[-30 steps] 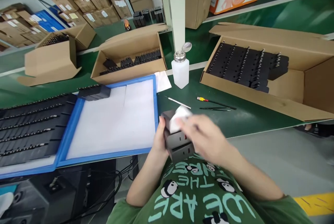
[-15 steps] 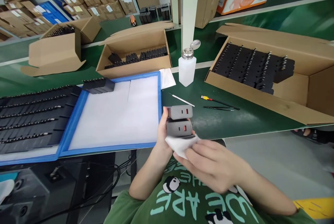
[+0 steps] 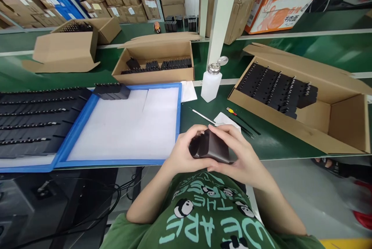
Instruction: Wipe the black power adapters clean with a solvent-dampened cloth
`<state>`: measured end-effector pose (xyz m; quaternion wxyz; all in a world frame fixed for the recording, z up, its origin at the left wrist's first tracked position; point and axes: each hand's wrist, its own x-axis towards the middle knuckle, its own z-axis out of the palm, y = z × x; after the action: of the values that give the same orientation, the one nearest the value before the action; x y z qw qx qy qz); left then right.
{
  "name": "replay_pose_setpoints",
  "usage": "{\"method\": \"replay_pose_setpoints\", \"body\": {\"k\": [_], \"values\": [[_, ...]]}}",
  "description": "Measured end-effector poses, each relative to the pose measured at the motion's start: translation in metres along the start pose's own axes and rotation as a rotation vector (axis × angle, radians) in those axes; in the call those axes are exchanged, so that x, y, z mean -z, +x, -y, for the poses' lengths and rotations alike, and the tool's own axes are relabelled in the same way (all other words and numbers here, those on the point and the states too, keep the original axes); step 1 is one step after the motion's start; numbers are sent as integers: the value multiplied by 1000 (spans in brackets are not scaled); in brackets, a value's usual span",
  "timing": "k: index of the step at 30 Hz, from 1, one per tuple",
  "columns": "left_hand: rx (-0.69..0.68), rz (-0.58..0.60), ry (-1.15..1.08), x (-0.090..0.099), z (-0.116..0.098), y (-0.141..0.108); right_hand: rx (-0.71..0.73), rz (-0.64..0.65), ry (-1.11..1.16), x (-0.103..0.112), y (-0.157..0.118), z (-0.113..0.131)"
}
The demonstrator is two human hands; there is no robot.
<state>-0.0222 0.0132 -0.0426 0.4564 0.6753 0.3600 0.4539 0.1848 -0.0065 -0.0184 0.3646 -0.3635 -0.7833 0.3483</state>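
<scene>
1. A stack of dark chargers point(image 3: 210, 147) sits clasped between both hands at the near edge of the green surface point(image 3: 270, 136), just above the person's chest.
2. Its long axis runs from 10 o'clock to 4 o'clock.
3. The left hand point(image 3: 186, 150) closes its grip on the 9 o'clock end; the right hand point(image 3: 241, 154) wraps the 3 o'clock end, fingers over the top.
4. A white cloth point(image 3: 225, 119) lies at 12 o'clock, just beyond the fingertips; the blue tray point(image 3: 178, 125) lies at 9 o'clock.
</scene>
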Motion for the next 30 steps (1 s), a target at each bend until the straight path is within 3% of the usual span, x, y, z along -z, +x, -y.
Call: {"method": "replay_pose_setpoints", "body": {"k": [5,8,13,16,19,22,24,27,30], "values": [[-106,40,-142,1,8,-6,-359,-184,712,-6,-2,-18],[-205,34,-169,0,8,-6,-533,-241,928,-7,-6,-26],[-258,39,-159,-3,2,-2,-555,-188,988,-6,-9,-25],[-209,42,-157,-5,-2,-1,-515,-193,974,-3,-11,-22],[-47,36,-96,-8,-7,3,-354,-238,700,2,-16,-16],[125,61,46,-16,-14,11,-222,-97,305,7,-19,-11],[209,82,153,-23,-19,18,-228,-5,225,8,-18,-13],[247,96,261,-30,-26,25,-331,-101,469,3,-17,-27],[190,122,141,-26,-26,28,-428,-274,846,-2,-22,-48]]}}
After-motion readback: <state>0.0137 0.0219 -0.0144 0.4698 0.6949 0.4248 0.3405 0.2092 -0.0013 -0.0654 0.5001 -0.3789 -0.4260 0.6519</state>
